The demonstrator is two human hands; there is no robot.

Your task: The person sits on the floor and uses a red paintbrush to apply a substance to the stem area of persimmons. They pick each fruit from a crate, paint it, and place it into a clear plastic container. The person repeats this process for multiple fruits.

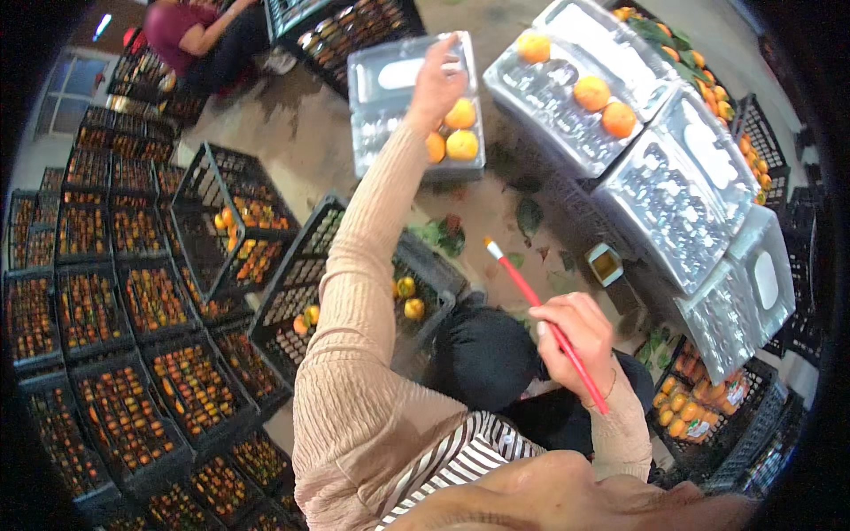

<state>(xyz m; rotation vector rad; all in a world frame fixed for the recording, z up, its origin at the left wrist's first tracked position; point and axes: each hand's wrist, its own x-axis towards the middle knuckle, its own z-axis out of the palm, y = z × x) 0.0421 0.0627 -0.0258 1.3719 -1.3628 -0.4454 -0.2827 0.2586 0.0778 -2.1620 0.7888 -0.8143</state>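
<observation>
My right hand [574, 336] grips a paintbrush [567, 345] with a red handle, its pale tip pointing up and to the left. Stretched far forward, my left hand [439, 86] lies over a clear plastic clamshell box [372, 133], its fingers reaching towards the far rim. They look extended, and I see nothing held in them. Orange fruits [461, 144], persimmon-like, sit in the box's near right part, beside my left wrist. To the right, another clear clamshell box [544, 97] holds 3 more such fruits.
Clear clamshell boxes [664, 203] line the right side. A black crate [323, 243] with a few fruits stands by my left arm. Stacked crates of fruit [133, 398] fill the left. Leaves [529, 217] litter the floor. Another person [181, 40] sits at the far left.
</observation>
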